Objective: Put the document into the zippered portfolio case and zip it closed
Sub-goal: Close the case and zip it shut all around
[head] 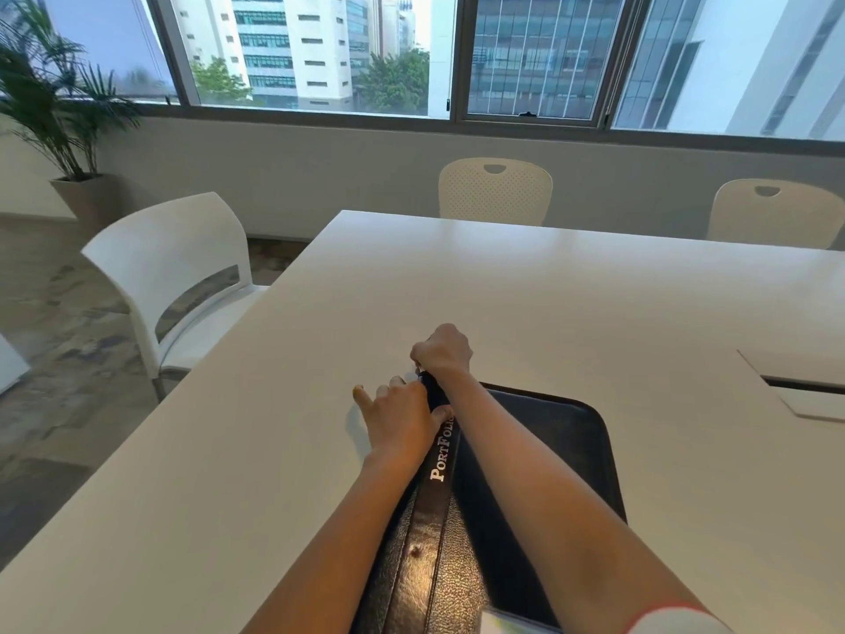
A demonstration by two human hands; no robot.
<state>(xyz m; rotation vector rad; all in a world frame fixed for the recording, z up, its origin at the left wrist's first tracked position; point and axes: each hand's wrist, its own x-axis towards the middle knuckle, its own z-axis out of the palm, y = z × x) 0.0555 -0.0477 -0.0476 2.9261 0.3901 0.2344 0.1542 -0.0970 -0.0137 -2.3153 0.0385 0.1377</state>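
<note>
While at case (539,450) corner, hands (402,418) (442,350) (both).

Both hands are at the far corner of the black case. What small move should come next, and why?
Probably the right hand should draw the zipper pull along the edge of the portfolio case. It seems to pinch the pull at the far corner, and the left hand lies open against the spine to steady the case.

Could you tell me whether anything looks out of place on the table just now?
One thing: a pale paper corner shows at the near edge of the portfolio, while the right hand pinches the zip pull at the far corner. Whether it sticks out is unclear; it might snag.
</note>
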